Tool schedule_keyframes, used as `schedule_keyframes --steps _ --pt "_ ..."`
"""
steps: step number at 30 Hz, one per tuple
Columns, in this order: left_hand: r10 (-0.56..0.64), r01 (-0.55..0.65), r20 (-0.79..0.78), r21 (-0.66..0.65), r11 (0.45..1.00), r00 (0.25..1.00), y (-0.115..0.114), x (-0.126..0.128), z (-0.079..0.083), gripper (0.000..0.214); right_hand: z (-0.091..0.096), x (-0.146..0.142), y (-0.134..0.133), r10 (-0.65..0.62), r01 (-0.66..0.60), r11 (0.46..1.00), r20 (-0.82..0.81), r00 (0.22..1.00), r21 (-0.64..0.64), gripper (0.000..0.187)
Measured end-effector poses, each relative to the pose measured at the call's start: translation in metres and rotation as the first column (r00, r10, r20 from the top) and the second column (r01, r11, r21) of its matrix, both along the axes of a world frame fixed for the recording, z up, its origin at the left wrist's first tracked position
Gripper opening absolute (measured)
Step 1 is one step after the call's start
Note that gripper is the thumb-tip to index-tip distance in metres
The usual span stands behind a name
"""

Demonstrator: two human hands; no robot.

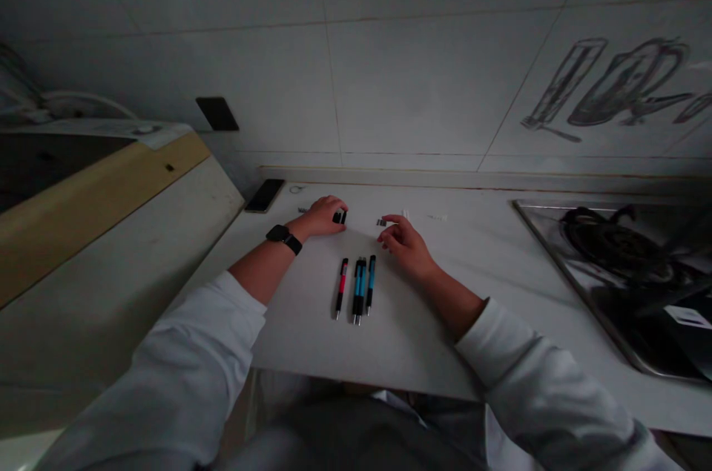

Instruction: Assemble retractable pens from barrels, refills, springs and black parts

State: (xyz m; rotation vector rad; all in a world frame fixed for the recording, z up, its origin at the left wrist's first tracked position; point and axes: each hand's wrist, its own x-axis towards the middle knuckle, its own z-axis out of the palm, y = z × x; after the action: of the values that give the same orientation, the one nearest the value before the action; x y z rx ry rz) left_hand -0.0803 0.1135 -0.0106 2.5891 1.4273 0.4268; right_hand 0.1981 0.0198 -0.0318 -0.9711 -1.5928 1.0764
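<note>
Several pens lie side by side on the white countertop [389, 323]: one red pen [341, 287] on the left and blue pens [363, 288] to its right. My left hand [324, 216], with a black watch on its wrist, rests beyond them, its fingers closed on a small black part [340, 216]. My right hand [403, 242] lies to the right of the pens, fingers curled, the forefinger reaching toward a small dark piece [381, 222] on the counter. What the curled fingers hold, if anything, is hidden.
A black phone [265, 195] lies at the counter's back left corner. Small white bits [437, 217] sit near the tiled wall. A gas hob [628, 271] is set into the counter on the right. A white appliance with a yellow band [105, 196] stands on the left.
</note>
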Motion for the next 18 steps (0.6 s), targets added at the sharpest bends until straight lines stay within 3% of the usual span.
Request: schedule_keyframes --steps 6,18 --pt "0.003 -0.004 -0.011 -0.054 0.999 1.000 0.0034 -0.0034 -0.0023 0.043 -0.0012 0.0017 -0.0004 0.014 -0.014 1.000 0.035 0.999 0.018 0.039" --pt "0.001 -0.001 -0.017 -0.024 1.000 1.000 -0.0015 -0.0010 -0.0041 0.042 -0.0035 0.0036 0.0007 0.018 -0.021 0.999 0.087 0.996 0.035 0.039"
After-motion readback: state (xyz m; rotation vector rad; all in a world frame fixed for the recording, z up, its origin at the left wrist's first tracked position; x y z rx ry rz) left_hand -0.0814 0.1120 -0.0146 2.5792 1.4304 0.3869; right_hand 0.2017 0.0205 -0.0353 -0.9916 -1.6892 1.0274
